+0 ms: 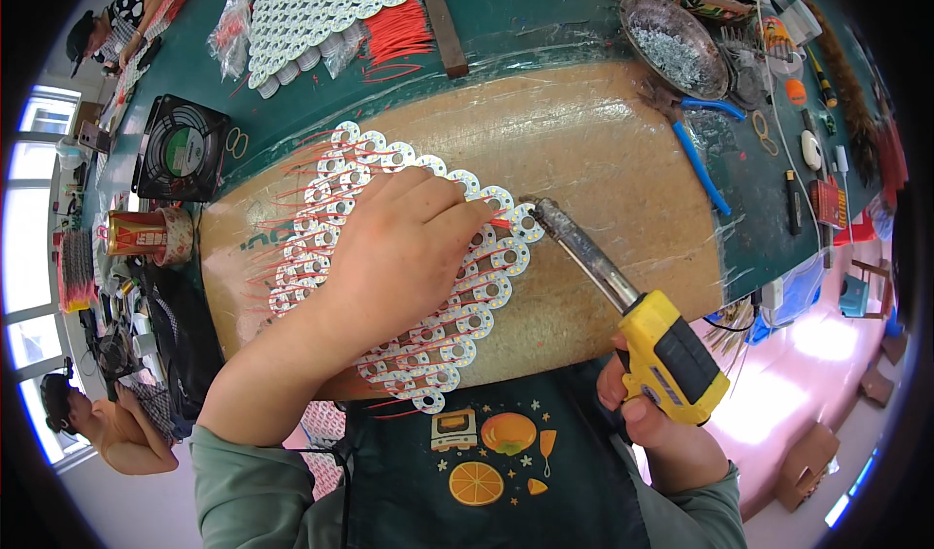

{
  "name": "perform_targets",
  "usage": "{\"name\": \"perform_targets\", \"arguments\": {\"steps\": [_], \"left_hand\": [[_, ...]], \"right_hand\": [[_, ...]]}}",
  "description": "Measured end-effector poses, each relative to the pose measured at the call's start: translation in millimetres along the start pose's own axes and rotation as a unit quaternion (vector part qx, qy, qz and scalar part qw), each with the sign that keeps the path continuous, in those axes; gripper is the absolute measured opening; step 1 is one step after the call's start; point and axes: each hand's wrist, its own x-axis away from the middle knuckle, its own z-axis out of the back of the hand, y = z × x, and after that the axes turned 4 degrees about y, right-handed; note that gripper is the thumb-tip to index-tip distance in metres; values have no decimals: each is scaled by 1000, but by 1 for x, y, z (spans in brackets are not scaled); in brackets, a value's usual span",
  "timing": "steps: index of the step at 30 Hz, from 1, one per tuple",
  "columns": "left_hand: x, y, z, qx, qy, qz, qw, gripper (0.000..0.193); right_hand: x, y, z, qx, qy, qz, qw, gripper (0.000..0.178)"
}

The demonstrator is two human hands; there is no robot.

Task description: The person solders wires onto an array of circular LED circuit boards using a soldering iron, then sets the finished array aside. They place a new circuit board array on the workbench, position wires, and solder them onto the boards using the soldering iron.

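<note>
A panel of round white circuit boards (491, 291), dotted with small yellow LEDs, lies on a brown board (593, 141). Thin red wires (292, 181) run along its rows and stick out on the left. Over the panel, my left hand (394, 243) is closed, pinching a red wire at the right-hand edge; the palm and arm hide much of the middle. My right hand (637, 413) grips a yellow and black soldering gun (676, 354) from below. Its dark tip (542, 209) meets or hovers just beside the outermost round board; contact is hard to tell.
Blue-handled pliers (702, 165) and a metal bowl of small pieces (676, 45) lie at the upper right. A metal bar (440, 19), stacked panels (321, 14) and red wires (397, 35) are at the back. A black fan (182, 148) stands left. Two people sit further left.
</note>
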Motion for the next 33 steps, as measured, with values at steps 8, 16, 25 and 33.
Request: {"name": "perform_targets", "arguments": {"steps": [8, 16, 25, 33], "left_hand": [[10, 0, -8, 16, 10, 18, 1000, 18], [13, -1, -9, 18, 22, 24, 999, 18], [12, -2, -8, 23, 20, 27, 999, 17], [13, -2, -9, 36, 34, 23, 999, 17]], "right_hand": [[6, 14, -2, 55, -4, -12, 998, 28], [3, 9, -2, 59, -8, -42, 997, 30], [6, 11, -1, -14, -16, -73, 997, 47], [7, 11, -1, -17, -21, -76, 997, 45]]}}
